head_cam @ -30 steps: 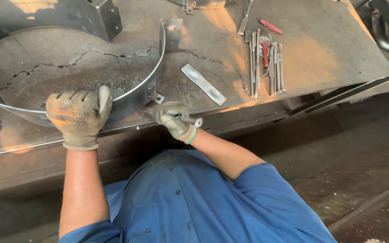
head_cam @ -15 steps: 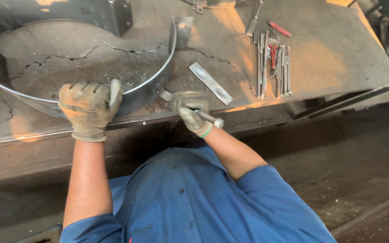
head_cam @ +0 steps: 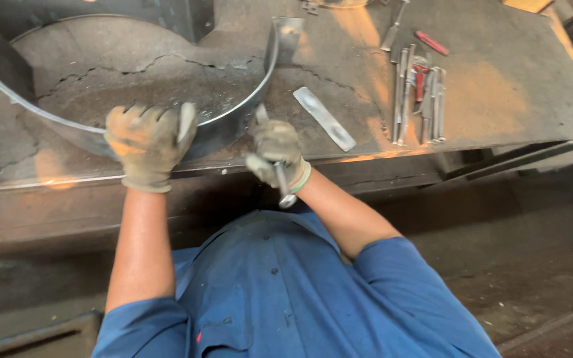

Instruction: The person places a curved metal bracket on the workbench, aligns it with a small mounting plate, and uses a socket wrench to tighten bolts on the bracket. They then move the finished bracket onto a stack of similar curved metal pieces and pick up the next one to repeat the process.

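While the left hand (head_cam: 149,142) is clamping the stiff, heavy-looking steel band (head_cam: 233,119) at its rim, the right hand (head_cam: 276,151) is gripping what may be a wrench (head_cam: 281,182).

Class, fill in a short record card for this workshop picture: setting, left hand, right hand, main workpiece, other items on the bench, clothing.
Setting: worn metal workbench, seen from above
Left hand: gloved, gripping the rim of the curved metal band
Right hand: gloved, closed around a metal tool handle at the band's near edge
Main workpiece: the band, standing on edge, with a bent tab at its end
Other items: flat metal strip; row of hand tools, some red-handled
Clothing: blue shirt
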